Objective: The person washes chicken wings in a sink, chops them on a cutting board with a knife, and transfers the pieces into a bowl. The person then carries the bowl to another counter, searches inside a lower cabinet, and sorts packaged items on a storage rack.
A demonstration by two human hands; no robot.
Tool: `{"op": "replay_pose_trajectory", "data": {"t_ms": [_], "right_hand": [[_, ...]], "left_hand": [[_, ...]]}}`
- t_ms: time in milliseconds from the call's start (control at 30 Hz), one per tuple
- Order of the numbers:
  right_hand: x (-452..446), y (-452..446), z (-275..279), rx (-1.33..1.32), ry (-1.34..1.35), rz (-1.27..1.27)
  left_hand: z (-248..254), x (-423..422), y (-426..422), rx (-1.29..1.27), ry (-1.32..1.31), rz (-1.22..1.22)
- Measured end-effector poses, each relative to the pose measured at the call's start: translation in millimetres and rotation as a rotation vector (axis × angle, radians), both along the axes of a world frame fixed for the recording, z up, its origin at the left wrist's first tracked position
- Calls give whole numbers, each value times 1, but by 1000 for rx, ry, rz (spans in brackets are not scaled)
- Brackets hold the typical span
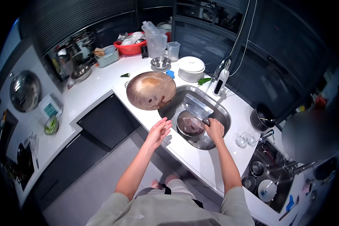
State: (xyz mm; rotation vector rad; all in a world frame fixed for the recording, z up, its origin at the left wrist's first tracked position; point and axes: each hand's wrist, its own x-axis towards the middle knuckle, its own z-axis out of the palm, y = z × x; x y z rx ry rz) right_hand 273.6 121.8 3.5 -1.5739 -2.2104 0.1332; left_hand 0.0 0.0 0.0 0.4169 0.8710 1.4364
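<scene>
My right hand (214,130) is wrapped round the dark handle of a cleaver (198,107), whose broad wet blade lies over the sink (225,113) beneath the faucet (216,73). Below the blade, a round dark bowl or pan (180,127) in the sink holds pale pinkish raw meat (192,125). My left hand (160,132) hovers by the sink's near left edge with its fingers stretched out and nothing in them. Left of the sink lies a round wooden cutting board (148,90), its right side reaching over the sink's rim.
Behind the board stand a metal bowl (161,63), a white lidded pot (191,68), a plastic pitcher (156,43) and a red basin (131,48) of dishes. A green pepper (204,81) lies by the faucet. To the right are a black pot (263,117), glasses (245,139) and a second sink (278,179).
</scene>
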Motion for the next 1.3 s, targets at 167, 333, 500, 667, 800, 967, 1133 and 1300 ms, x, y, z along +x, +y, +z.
{"op": "replay_pose_trajectory", "data": {"t_ms": [167,333,500,667,800,967,1133,1300], "right_hand": [[-35,55,-28,-133,-109,-145],[-62,109,-31,-224,59,-208],[-63,127,-84,-826,829,-218],[-60,111,-71,-1173,1354,-247],[-61,86,-43,-1252,1644,-401],[-76,68,-30,-960,1376,-461],[-107,83,-30,-751,1485,-484],[-145,88,-28,-604,1555,-554]], "left_hand": [[-10,-45,47,-50,48,-91],[-23,-62,128,-22,59,-166],[-24,-67,188,-37,113,-282],[-30,-63,230,-46,27,-322],[-27,-66,252,-64,10,-380],[-28,-65,278,78,84,-472],[-36,1,282,714,667,-716],[-63,49,297,991,1134,-715]]}}
